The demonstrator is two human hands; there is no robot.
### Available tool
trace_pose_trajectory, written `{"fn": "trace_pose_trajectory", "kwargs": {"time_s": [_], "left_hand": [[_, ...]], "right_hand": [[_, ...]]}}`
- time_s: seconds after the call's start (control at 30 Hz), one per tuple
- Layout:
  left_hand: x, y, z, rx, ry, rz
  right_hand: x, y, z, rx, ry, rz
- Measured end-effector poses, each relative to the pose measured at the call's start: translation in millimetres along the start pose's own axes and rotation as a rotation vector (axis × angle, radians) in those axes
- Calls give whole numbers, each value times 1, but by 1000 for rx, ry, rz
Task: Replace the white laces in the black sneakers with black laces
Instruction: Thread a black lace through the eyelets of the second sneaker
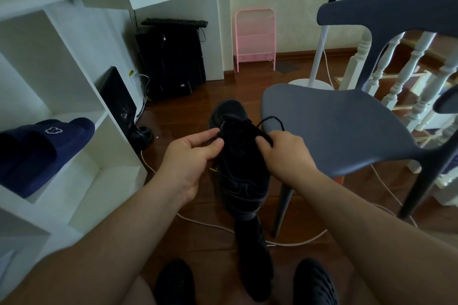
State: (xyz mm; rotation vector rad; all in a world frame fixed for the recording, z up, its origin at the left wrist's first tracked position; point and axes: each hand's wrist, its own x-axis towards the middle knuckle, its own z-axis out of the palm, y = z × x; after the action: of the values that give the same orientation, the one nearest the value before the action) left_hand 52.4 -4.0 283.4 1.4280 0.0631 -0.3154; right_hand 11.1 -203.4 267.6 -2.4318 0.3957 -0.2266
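Fingers of your left hand [195, 156] pinch the black sneaker [238, 163] at its eyelets. Your right hand [285, 153] grips its black lace [272, 120], looped over the grey chair [347, 126].

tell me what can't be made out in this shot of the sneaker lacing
Head view only:
- The eyelets of the black sneaker: black lace on black upper, too dark to tell how far it is threaded.
- The lace ends: hidden under the fingers of the left hand and right hand.
- White laces: none can be made out.
- The second dark sneaker below: too dark to tell whether it is laced.
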Motion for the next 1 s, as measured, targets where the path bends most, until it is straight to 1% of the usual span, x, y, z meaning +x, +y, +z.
{"fn": "trace_pose_trajectory", "kwargs": {"time_s": [0.1, 0.2, 0.27, 0.4, 0.47, 0.5, 0.53, 0.57, 0.63, 0.67, 0.7, 0.73, 0.77, 0.83, 0.9, 0.93, 0.97, 1.0], "left_hand": [[3, 4, -3, -157, 29, -7], [12, 6, -8, -127, 79, 34], [22, 14, -21, -148, 145, 35], [53, 41, -71, -488, 381, 18], [57, 41, -79, -595, 396, -11], [54, 38, -75, -567, 359, -27], [49, 34, -68, -479, 301, -43], [44, 31, -59, -341, 230, -49], [32, 22, -41, 68, 66, 19], [26, 17, -34, 286, -3, 102], [21, 12, -28, 453, -68, 205], [17, 10, -24, 548, -130, 287], [14, 9, -23, 586, -188, 325], [14, 9, -24, 604, -268, 332], [18, 13, -32, 644, -282, 360], [22, 16, -38, 674, -239, 381], [27, 19, -47, 719, -152, 407], [33, 23, -56, 774, -32, 434]], "right_hand": [[0, -4, -8, 59, 135, -43], [-5, -9, -11, 57, 219, -158], [-5, -10, -19, 41, 285, -197], [-1, -2, -36, 59, 389, -186], [-2, 0, -37, 56, 393, -187], [-3, 0, -36, 53, 389, -186], [-4, -1, -34, 50, 387, -185], [-4, -2, -33, 48, 384, -183], [-4, -4, -30, 43, 380, -182], [-5, -4, -30, 41, 379, -185], [-6, -5, -29, 42, 378, -192], [-6, -6, -29, 41, 380, -201], [-7, -6, -29, 38, 385, -206], [-7, -4, -30, 30, 393, -208], [-6, -2, -31, 30, 388, -206], [-5, 0, -33, 27, 383, -202], [-3, 2, -35, 22, 383, -193], [-1, 4, -39, 22, 390, -179]]}}
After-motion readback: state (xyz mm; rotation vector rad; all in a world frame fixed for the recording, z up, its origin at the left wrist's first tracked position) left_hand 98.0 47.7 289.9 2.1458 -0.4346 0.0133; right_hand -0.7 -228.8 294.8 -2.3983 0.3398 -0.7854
